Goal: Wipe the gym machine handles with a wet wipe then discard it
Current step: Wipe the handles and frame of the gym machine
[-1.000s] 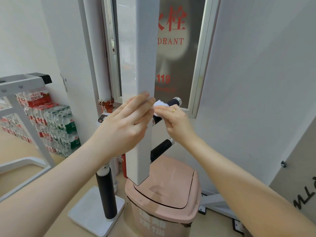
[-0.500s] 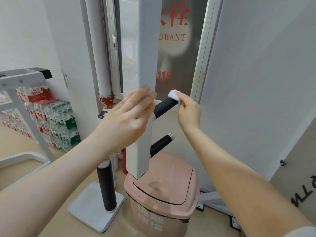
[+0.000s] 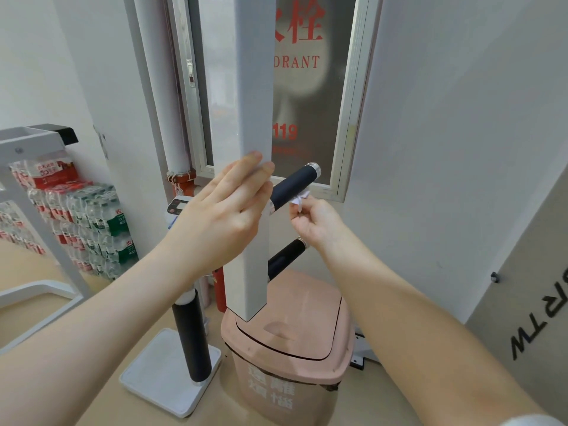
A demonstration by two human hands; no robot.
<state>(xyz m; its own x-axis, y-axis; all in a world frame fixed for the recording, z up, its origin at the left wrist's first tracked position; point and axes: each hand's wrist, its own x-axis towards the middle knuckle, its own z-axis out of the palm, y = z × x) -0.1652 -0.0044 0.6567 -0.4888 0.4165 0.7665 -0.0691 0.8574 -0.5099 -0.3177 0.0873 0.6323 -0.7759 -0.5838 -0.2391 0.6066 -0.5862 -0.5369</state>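
A white square post (image 3: 255, 87) of the gym machine hangs in front of me. Two black handles stick out to its right: an upper handle (image 3: 295, 184) with a chrome end cap and a lower handle (image 3: 285, 256). My left hand (image 3: 224, 210) rests flat on the post, fingers wrapped on its edge. My right hand (image 3: 313, 218) pinches a small crumpled white wet wipe (image 3: 298, 199) just under the upper handle, touching its underside. A pink lidded bin (image 3: 295, 348) stands directly below.
Behind the post is a fire hydrant cabinet door (image 3: 310, 87) with red lettering. Packs of water bottles (image 3: 89, 222) are stacked at the left behind a white machine frame (image 3: 33, 149). A black-sleeved stand on a white base (image 3: 172, 373) stands left of the bin.
My right hand slid the wipe out along the upper handle to its end cap, then dropped below the handle; the wipe now sits at its underside. The left hand stayed on the post.
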